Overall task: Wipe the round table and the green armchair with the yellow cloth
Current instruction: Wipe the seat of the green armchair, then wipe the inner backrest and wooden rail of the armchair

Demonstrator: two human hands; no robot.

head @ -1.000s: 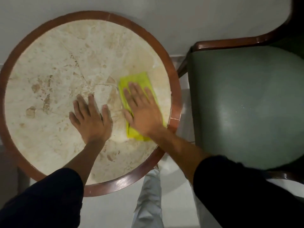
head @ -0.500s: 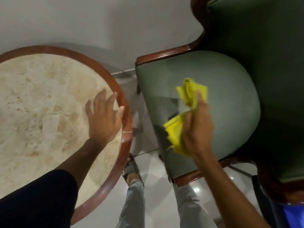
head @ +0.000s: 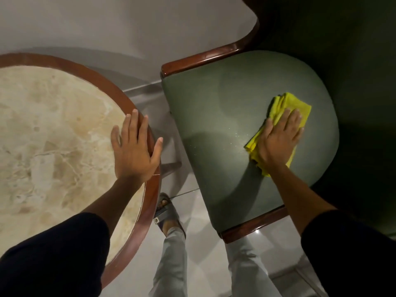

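the right hand (head: 278, 142) lies flat on the yellow cloth (head: 285, 108), its fingers (head: 293, 118) spread open and pressed down on the fabric rather than curled around it — the cloth is pinned between palm and the seat of the green armchair (head: 225, 129). bunched folds of the cloth stick out ahead of the fingertips and a corner pokes out beside the thumb, toward the table. a scatter of pale specks shows on the seat just thumb-side of the cloth. the armchair's wooden arm rails (head: 203, 58) run along the seat edges, one beyond the fingertips and one back by the forearm.

the left hand (head: 135, 153) rests on the edge of the round tabletop (head: 53, 125), fingers open and splayed, holding nothing; the palm sits over the brown wooden rim (head: 147, 211) and the thumb reaches out past it, over the floor. both sleeves are dark — below, between table and chair, a sandalled foot (head: 166, 213) stands on the pale floor tiles (head: 201, 264)
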